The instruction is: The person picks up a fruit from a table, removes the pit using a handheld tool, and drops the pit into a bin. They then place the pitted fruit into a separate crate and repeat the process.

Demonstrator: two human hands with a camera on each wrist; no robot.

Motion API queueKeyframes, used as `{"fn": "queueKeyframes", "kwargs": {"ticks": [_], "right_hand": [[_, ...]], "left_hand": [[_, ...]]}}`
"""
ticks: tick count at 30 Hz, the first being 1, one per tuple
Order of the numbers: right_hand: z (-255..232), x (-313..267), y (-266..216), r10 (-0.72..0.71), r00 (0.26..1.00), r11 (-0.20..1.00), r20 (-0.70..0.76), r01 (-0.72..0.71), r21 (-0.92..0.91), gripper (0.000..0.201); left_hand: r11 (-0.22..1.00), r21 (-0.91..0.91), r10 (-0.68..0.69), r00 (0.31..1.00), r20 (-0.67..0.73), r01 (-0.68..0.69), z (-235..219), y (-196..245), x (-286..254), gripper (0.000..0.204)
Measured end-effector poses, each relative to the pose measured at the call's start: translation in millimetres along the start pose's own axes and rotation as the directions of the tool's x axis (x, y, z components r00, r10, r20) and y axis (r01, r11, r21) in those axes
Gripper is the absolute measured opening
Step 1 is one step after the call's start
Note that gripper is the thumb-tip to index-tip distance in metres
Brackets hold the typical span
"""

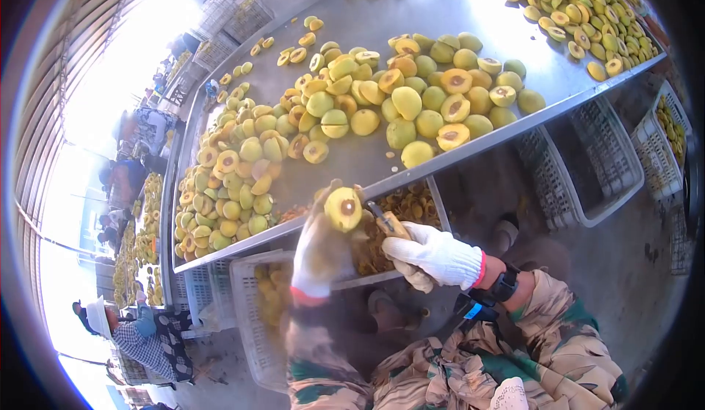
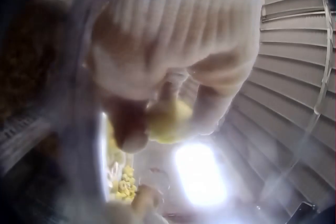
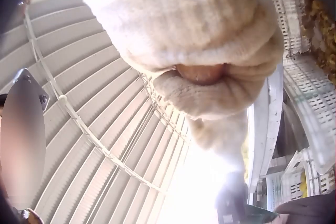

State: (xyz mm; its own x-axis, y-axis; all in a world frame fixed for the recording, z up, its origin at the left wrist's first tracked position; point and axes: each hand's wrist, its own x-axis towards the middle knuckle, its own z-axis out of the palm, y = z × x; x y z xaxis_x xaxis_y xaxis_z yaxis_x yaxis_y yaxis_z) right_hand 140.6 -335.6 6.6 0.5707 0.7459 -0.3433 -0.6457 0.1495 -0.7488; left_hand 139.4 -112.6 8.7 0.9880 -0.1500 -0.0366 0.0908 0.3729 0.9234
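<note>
My gloved left hand grips a halved yellow stone fruit, peach-like, its cut face with the brown pit area turned up. In the left wrist view, yellow fruit shows between the bent fingers. Close on the right, my gloved right hand holds a small wooden-handled tool. Its dark metal end points at the fruit. The right wrist view shows only a piece of the handle inside the curled fingers. Both hands are just off the near edge of a metal table.
Piles of halved fruit cover much of the table, with another heap at the far right. Below the edge stand a crate of brown scraps and other white crates. A person in a white hat works at the left.
</note>
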Motion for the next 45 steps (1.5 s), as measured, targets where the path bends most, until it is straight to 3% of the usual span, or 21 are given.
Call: {"fn": "queueKeyframes", "kwargs": {"ticks": [1, 3, 7, 10, 17, 19, 21, 24, 27, 33, 36, 40, 42, 43, 45], "right_hand": [[3, -1, -1, -0.017, 0.999, 1.0, 0.036, 0.017, 0.016, 0.028], [7, 3, 8, 0.007, 1.0, 1.0, 0.009, -0.007, -0.018, 0.027], [10, 8, 21, 0.036, 0.999, 0.998, -0.039, -0.038, -0.059, 0.025], [11, 10, 25, 0.038, 0.999, 0.999, -0.032, -0.039, -0.037, 0.026], [10, 22, 45, -0.023, 0.995, 0.999, -0.094, 0.018, -0.049, 0.03], [11, 27, 57, -0.143, 0.973, 0.958, -0.181, 0.091, -0.271, 0.031], [11, 26, 57, -0.195, 0.957, 0.898, -0.214, 0.087, -0.431, 0.034], [11, 15, 43, 0.046, 0.995, 0.976, -0.083, -0.063, -0.207, 0.036], [3, 18, 45, 0.158, 0.986, 0.987, 0.053, -0.158, -0.01, 0.036], [12, 9, 30, 0.146, 0.988, 0.947, -0.052, -0.155, -0.282, 0.026], [2, 11, 34, 0.231, 0.962, 0.971, 0.143, -0.238, 0.034, 0.022], [-3, 12, 38, 0.276, 0.925, 0.928, 0.262, -0.328, 0.177, 0.02], [-1, 11, 37, 0.276, 0.92, 0.915, 0.277, -0.34, 0.216, 0.021], [-3, 13, 39, 0.264, 0.895, 0.885, 0.359, -0.373, 0.28, 0.022], [-9, 17, 42, 0.218, 0.83, 0.805, 0.512, -0.45, 0.387, 0.022]], "left_hand": [[1.0, -0.008, 0.024, 0.998, -0.059, -0.025, 1, -16, -7, 0.062], [0.929, -0.364, -0.136, 0.98, -0.148, 0.074, 17, -20, -17, 0.06], [0.981, -0.191, -0.011, 0.958, -0.288, -0.046, 19, -44, -20, 0.065], [0.988, -0.152, -0.028, 0.92, -0.392, -0.035, 20, -48, -19, 0.063], [0.993, 0.103, 0.11, 0.839, -0.533, -0.065, 48, -52, -14, 0.055], [0.968, 0.248, 0.176, 0.804, -0.568, -0.036, 65, -50, -15, 0.054], [0.978, 0.209, 0.132, 0.815, -0.564, -0.013, 61, -52, -13, 0.053], [0.989, 0.146, 0.064, 0.838, -0.542, 0.018, 47, -53, -12, 0.053], [0.984, 0.178, 0.073, 0.839, -0.54, 0.028, 40, -54, -10, 0.055], [0.918, 0.38, 0.101, 0.856, -0.507, 0.116, 26, -56, -12, 0.058], [0.894, 0.428, 0.094, 0.877, -0.472, 0.134, 24, -53, -12, 0.058], [0.787, 0.6, 0.162, 0.892, -0.423, 0.141, 38, -41, -14, 0.056], [0.812, 0.563, 0.133, 0.891, -0.433, 0.152, 35, -42, -15, 0.057], [0.824, 0.545, 0.116, 0.892, -0.436, 0.159, 36, -41, -15, 0.058], [0.926, 0.329, -0.021, 0.896, -0.443, 0.185, 36, -36, -16, 0.059]]}}
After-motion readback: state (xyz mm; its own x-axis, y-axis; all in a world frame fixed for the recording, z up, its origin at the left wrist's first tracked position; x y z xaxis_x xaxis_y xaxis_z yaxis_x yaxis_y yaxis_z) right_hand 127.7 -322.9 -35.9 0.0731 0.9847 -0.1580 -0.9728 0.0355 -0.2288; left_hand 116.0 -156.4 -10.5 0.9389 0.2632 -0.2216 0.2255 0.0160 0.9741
